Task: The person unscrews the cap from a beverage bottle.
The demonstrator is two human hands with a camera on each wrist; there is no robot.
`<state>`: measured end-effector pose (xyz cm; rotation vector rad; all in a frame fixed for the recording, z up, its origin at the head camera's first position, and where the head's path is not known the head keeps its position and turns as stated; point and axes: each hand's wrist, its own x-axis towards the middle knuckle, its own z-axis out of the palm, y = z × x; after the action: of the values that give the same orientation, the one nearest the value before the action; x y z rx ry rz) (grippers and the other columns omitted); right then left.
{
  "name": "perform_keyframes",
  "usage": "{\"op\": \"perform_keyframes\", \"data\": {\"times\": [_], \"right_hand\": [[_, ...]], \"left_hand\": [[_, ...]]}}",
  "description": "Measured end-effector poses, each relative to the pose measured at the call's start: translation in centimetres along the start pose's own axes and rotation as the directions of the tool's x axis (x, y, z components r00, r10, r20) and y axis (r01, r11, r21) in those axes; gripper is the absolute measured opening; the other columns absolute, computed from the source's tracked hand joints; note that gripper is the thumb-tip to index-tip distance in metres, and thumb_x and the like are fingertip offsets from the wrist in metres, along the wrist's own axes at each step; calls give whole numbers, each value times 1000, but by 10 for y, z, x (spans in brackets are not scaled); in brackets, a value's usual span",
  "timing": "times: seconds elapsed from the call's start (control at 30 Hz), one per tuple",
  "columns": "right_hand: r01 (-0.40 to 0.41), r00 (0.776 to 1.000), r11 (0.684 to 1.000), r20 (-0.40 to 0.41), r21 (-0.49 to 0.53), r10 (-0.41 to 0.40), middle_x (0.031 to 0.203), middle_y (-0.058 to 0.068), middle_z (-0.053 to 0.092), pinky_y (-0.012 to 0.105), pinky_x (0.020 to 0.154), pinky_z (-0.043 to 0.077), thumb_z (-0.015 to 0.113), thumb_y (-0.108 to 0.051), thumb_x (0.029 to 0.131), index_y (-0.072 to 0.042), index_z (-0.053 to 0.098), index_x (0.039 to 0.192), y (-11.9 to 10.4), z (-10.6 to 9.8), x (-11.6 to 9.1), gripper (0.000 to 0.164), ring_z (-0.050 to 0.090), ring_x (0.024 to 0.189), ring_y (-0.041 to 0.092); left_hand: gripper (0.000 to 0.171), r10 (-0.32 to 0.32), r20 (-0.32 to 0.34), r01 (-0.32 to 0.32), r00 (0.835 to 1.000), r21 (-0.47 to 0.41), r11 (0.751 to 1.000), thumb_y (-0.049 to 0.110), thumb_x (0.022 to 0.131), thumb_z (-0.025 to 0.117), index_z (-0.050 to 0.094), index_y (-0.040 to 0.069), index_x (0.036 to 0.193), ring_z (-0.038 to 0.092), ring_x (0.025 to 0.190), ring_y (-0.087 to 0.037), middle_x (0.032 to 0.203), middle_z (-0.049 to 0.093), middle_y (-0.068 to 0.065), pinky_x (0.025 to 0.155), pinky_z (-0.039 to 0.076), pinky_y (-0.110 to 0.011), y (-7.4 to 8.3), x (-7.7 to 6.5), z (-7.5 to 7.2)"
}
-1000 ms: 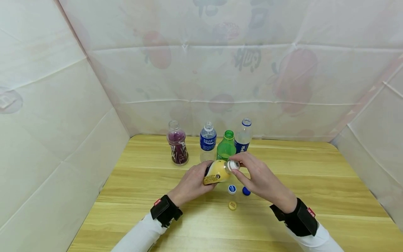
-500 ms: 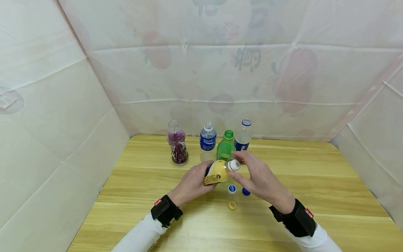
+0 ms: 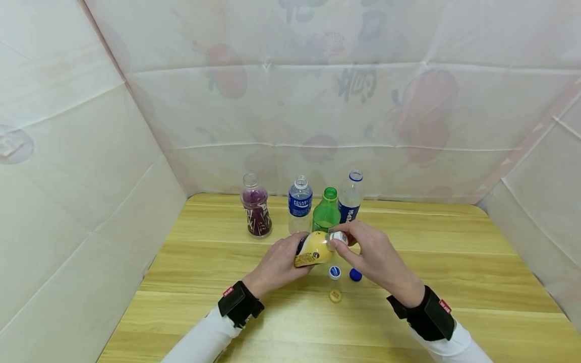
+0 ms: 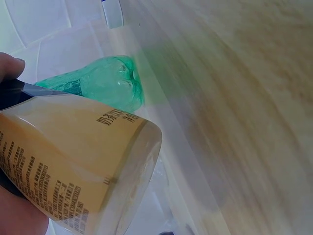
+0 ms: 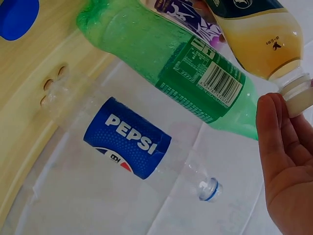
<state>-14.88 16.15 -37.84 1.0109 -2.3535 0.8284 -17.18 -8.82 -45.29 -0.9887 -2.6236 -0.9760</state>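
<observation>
My left hand (image 3: pixel 279 259) grips a bottle (image 3: pixel 314 250) of yellowish drink around its body, tilted with its neck to the right above the table. In the left wrist view, the lower end of this bottle (image 4: pixel 73 156) shows its printed label. The thumb and fingers of my right hand (image 3: pixel 379 259) pinch the white cap (image 3: pixel 338 237) on the bottle's neck. Seen from the right wrist, the fingertips lie against the side of that white cap (image 5: pixel 299 100). Below the hands, a white-and-blue cap (image 3: pixel 335 273), a blue cap (image 3: pixel 355 275) and a yellow cap (image 3: pixel 335 296) lie on the table.
Behind the hands stand capless bottles: one with purple contents (image 3: pixel 256 212), a Pocari Sweat bottle (image 3: pixel 300 204), a green bottle (image 3: pixel 326 212) and a Pepsi bottle (image 3: pixel 349 204). The wooden table (image 3: pixel 218 262) ends at a cloth-covered wall (image 3: pixel 281 116).
My right fingers were on the cap, spread off it half a second ago, and now pinch it again. My left hand and the bottle have barely moved.
</observation>
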Motion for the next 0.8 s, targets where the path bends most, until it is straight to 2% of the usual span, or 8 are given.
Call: {"op": "perform_keyframes", "data": {"times": [0.3,0.63,0.73,0.8], "right_hand": [[44,999,998,19,40,-45,108,1,68,32,76,61,75,-9,94,-3,67,119,3,-3,-1,26,66,91,11],[135,990,989,34,61,-137,116,5,67,33,79,61,69,-9,100,-1,62,126,5,-5,-1,28,66,97,16],[130,990,990,38,59,-133,118,6,66,34,80,61,69,-16,101,0,61,128,5,-6,-1,33,66,99,17],[110,993,993,30,37,-111,118,9,67,37,81,61,67,-26,103,2,60,130,4,-5,-2,40,67,100,19]], "left_hand": [[75,-1,1,1,1000,-3,1000,21,81,89,49,6,143,67,103,-20,123,67,-8,92,58,-40,0,0,0],[76,-19,9,19,1000,-5,1000,23,82,89,49,6,145,67,104,-21,125,66,-8,92,58,-40,-1,-1,0],[77,-13,4,13,1000,-2,1000,23,81,90,50,6,144,67,103,-20,124,67,-8,91,58,-40,-1,-1,0],[77,-6,0,6,1000,0,1000,22,80,90,50,7,143,67,103,-20,123,67,-7,91,58,-39,-1,0,1]]}}
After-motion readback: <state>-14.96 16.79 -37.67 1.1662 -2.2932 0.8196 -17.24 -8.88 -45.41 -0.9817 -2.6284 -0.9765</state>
